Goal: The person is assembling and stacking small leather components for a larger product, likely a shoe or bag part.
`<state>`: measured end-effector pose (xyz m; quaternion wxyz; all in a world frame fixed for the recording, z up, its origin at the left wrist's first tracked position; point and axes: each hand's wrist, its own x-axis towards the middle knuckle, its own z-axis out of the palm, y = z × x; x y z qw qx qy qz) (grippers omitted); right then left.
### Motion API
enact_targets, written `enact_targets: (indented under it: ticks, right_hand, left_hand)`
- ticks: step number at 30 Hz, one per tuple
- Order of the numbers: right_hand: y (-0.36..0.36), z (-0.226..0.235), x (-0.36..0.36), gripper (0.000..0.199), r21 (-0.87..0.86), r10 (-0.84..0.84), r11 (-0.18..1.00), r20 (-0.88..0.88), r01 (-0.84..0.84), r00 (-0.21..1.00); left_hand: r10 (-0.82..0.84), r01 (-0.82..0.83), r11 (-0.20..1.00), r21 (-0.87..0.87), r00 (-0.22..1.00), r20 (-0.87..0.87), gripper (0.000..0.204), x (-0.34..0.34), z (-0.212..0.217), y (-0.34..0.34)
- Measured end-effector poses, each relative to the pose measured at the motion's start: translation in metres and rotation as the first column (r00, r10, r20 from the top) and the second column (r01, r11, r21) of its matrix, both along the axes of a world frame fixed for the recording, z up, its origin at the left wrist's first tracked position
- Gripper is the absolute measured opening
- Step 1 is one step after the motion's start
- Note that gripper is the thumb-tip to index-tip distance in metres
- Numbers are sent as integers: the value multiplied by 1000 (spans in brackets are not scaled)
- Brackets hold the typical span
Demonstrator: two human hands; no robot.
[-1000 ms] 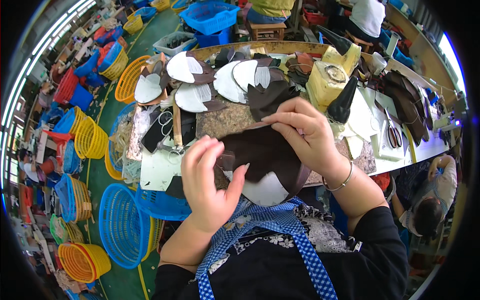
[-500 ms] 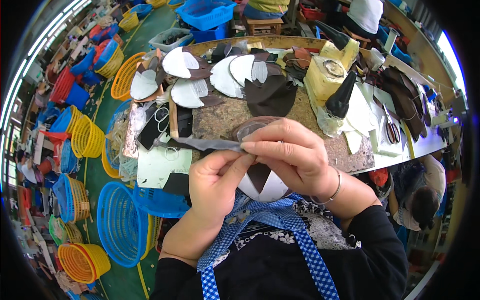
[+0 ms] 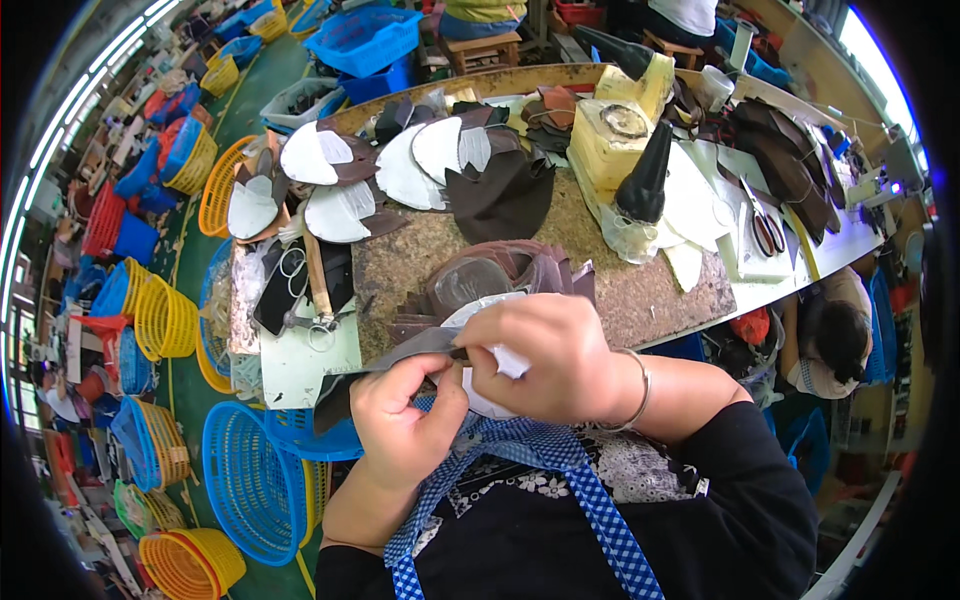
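Note:
In front of my chest, both hands hold a dark grey-brown leather shoe piece (image 3: 418, 346) with a white backing (image 3: 484, 398) showing beneath. My left hand (image 3: 405, 415) pinches its edge between thumb and fingers, and a dark flap hangs out to the left. Right beside it, my right hand (image 3: 548, 358), slightly blurred, has its fingers closed on the same edge. Whether a small tool sits between those fingertips I cannot make out. Just beyond the hands lies a fanned stack of brown leather pieces (image 3: 520, 258) with a clear round object (image 3: 468, 284) on it.
White-backed leather pieces (image 3: 330, 212) lie along the table's far side. A hammer (image 3: 317, 270) rests at the left. Yellow blocks (image 3: 612, 140) and a black cone (image 3: 645, 180) stand at the right, near scissors (image 3: 767, 230). Baskets (image 3: 250, 480) crowd the floor leftward; a person (image 3: 835, 330) sits at the right.
Both hands have come down closer to my body with the leather piece, which is now turned lower and flatter. The brown stack behind them is more exposed. The whole view has shifted slightly.

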<state>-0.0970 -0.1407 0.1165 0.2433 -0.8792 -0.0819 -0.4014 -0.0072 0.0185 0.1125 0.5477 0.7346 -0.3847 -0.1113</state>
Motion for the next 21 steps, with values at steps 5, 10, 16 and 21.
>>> enact_targets:
  ticks: [5,10,16,21]
  right_hand:
    - [-11,3,11,8,922,385,384,-203,44,900]
    - [-8,-2,13,4,808,233,589,-173,3,957]
    - [-4,-5,20,8,534,48,845,-39,-20,998]
    - [-8,-8,31,7,527,-123,834,-109,162,986]
  left_hand:
    - [-391,143,853,-501,811,-435,15,16,-15,-7]
    - [49,-51,994,-96,998,-28,19,10,-6,-24]
    - [6,24,990,-136,975,223,25,14,3,-29]
    - [-135,10,893,-451,960,-247,26,16,-10,-36]
